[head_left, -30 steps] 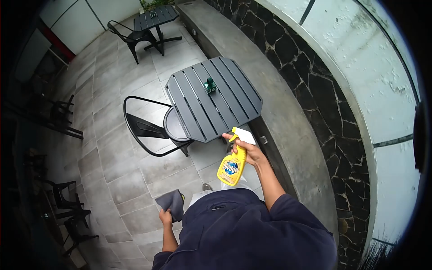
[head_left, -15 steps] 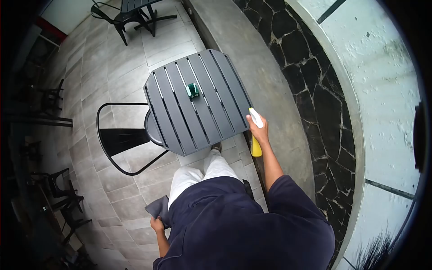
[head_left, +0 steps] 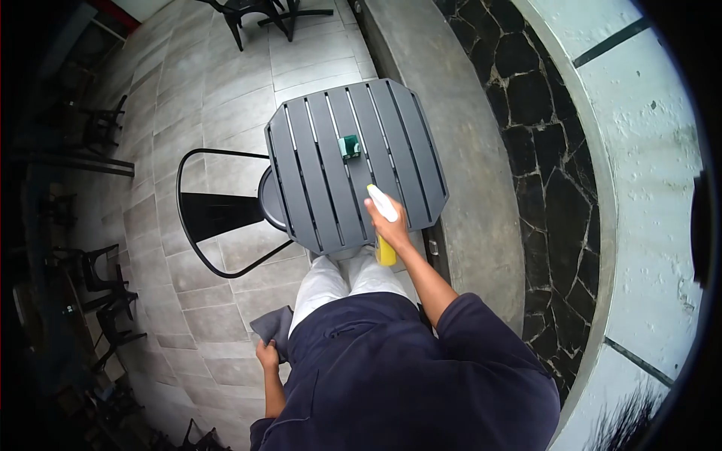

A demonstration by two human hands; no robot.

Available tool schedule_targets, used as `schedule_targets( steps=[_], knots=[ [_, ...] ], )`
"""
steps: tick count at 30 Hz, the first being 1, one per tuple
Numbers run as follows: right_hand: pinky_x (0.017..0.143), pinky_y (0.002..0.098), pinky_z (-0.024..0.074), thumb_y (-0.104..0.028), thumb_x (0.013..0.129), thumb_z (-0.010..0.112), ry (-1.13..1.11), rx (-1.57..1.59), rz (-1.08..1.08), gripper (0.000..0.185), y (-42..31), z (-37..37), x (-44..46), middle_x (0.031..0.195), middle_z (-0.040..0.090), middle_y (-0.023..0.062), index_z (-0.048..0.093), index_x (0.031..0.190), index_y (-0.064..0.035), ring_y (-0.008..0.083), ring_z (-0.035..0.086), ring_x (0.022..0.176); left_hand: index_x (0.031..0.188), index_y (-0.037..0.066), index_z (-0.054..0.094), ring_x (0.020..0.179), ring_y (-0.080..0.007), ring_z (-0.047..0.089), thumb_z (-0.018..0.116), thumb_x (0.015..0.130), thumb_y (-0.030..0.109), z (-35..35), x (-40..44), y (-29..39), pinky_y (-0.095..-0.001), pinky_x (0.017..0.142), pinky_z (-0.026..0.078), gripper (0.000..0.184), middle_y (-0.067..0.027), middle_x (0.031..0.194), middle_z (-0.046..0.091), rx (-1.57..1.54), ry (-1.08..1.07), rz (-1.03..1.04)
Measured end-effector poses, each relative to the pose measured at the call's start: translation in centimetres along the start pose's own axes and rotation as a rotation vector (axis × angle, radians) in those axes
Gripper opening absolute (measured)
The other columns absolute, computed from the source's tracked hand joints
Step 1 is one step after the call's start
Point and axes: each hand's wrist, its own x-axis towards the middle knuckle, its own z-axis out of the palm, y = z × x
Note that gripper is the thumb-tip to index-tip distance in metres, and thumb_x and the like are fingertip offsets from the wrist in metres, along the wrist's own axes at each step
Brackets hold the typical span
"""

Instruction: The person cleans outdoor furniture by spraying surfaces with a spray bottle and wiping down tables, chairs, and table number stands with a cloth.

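My right hand [head_left: 392, 225] is wrapped round the neck of a yellow spray bottle [head_left: 386, 254] with a white and yellow trigger head, over the near edge of a dark grey slatted table [head_left: 323, 165]. The nozzle points towards the tabletop. A small green and white object [head_left: 349, 146] stands near the table's middle. Low at my left side, my left hand [head_left: 266, 353] grips a grey cloth [head_left: 274, 328], which hangs beside my leg.
A black metal chair [head_left: 214, 213] stands at the table's left side. A concrete ledge [head_left: 481, 188] runs along the right, beside a dark stone strip [head_left: 553, 218] and a pale wall. More black chairs [head_left: 98, 270] stand at far left and at the top.
I have come closer to the table. My right hand has turned the bottle and moved it, first right, then back left over the near edge. The left hand still holds the cloth.
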Motion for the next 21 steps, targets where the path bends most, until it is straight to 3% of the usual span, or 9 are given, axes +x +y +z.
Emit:
schedule_targets(
  steps=[5, 8, 10, 12, 14, 16, 18, 20, 21],
  knots=[
    [0.063, 0.0346, 0.049, -0.029, 0.089, 0.069, 0.007, 0.035, -0.28, 0.03, -6.3, 3.3, 2.7, 0.073, 0.063, 0.0148, 0.061, 0.082, 0.0, 0.0267, 0.062, 0.066, 0.112, 0.0, 0.066, 0.097, -0.0264, 0.067, 0.063, 0.082, 0.001, -0.6, 1.5, -1.1, -0.0352, 0.088, 0.047, 0.03, -0.017, 0.104, 0.071, 0.084, -0.004, -0.026],
    [0.065, 0.0362, 0.0503, -0.034, 0.087, 0.07, -0.093, -0.205, -0.343, 0.033, -4.8, 4.2, 2.1, 0.074, 0.067, 0.0123, 0.066, 0.092, -0.0014, 0.028, 0.066, 0.07, 0.112, 0.0, 0.066, 0.098, -0.0266, 0.066, 0.063, 0.082, 0.001, -1.7, 3.1, -2.7, -0.0354, 0.089, 0.047, 0.03, -0.0173, 0.105, 0.071, 0.084, -0.024, -0.017],
    [0.073, 0.0427, 0.0511, -0.036, 0.082, 0.071, -0.362, -0.595, -0.213, 0.036, 0.4, 4.8, 0.6, 0.085, 0.069, 0.0182, 0.068, 0.095, -0.0028, 0.0376, 0.066, 0.083, 0.111, 0.0, 0.066, 0.098, -0.0279, 0.066, 0.063, 0.082, 0.002, -2.5, 4.5, -4.4, -0.0358, 0.089, 0.047, 0.029, -0.0171, 0.105, 0.071, 0.067, -0.022, -0.031],
    [0.077, 0.0464, 0.0503, -0.039, 0.08, 0.07, -0.46, -0.602, -0.02, 0.037, 5.1, 4.2, -2.8, 0.09, 0.069, 0.02, 0.069, 0.093, -0.0043, 0.039, 0.066, 0.09, 0.111, 0.0, 0.066, 0.099, -0.0287, 0.066, 0.063, 0.082, 0.002, -3.1, 5.9, -5.5, -0.0362, 0.089, 0.047, 0.029, -0.0171, 0.104, 0.071, 0.059, -0.042, -0.022],
    [0.077, 0.0465, 0.0505, -0.039, 0.08, 0.071, -0.297, -0.666, 0.215, 0.035, 5.6, 2.6, -7.4, 0.091, 0.069, 0.0193, 0.07, 0.093, -0.0062, 0.04, 0.065, 0.089, 0.11, 0.0, 0.066, 0.099, -0.0295, 0.066, 0.063, 0.082, 0.002, -3.8, 7.5, -6.0, -0.0366, 0.089, 0.047, 0.029, -0.0171, 0.104, 0.071, 0.059, -0.07, -0.002],
    [0.074, 0.0438, 0.0516, -0.036, 0.08, 0.072, 0.026, -0.722, 0.256, 0.034, 9.2, 0.4, -11.5, 0.088, 0.069, 0.0178, 0.07, 0.097, -0.0061, 0.0347, 0.068, 0.082, 0.11, 0.001, 0.066, 0.099, -0.0315, 0.066, 0.063, 0.081, 0.003, -4.1, 9.2, -5.4, -0.0373, 0.089, 0.047, 0.029, -0.0182, 0.104, 0.07, 0.15, -0.177, -0.002],
    [0.069, 0.0378, 0.0524, -0.027, 0.082, 0.073, 0.367, -0.462, 0.273, 0.03, 12.7, -3.1, -16.8, 0.081, 0.069, 0.0122, 0.068, 0.1, -0.0035, 0.0235, 0.067, 0.073, 0.11, 0.001, 0.066, 0.1, -0.0337, 0.066, 0.064, 0.081, 0.006, -4.0, 11.7, -5.0, -0.0388, 0.088, 0.048, 0.03, -0.0201, 0.104, 0.07, 0.235, -0.235, 0.068],
    [0.069, 0.0308, 0.0517, -0.015, 0.084, 0.072, 0.69, -0.003, 0.334, 0.027, 15.2, -5.7, -23.6, 0.087, 0.068, 0.0063, 0.063, 0.105, -0.0011, 0.0145, 0.064, 0.074, 0.11, 0.002, 0.066, 0.1, -0.0375, 0.066, 0.065, 0.08, 0.01, -3.5, 13.3, -3.2, -0.0417, 0.088, 0.049, 0.03, -0.0216, 0.102, 0.069, 0.429, -0.336, 0.202],
    [0.071, 0.03, 0.0517, -0.012, 0.084, 0.071, 0.893, 0.148, 0.309, 0.029, 16.7, -6.5, -27.0, 0.092, 0.066, 0.0048, 0.061, 0.109, -0.0019, 0.0148, 0.064, 0.076, 0.11, 0.002, 0.066, 0.1, -0.0375, 0.066, 0.065, 0.08, 0.01, -3.2, 14.1, -2.1, -0.0417, 0.088, 0.049, 0.03, -0.0216, 0.102, 0.069, 0.465, -0.372, 0.242]
  ],
)
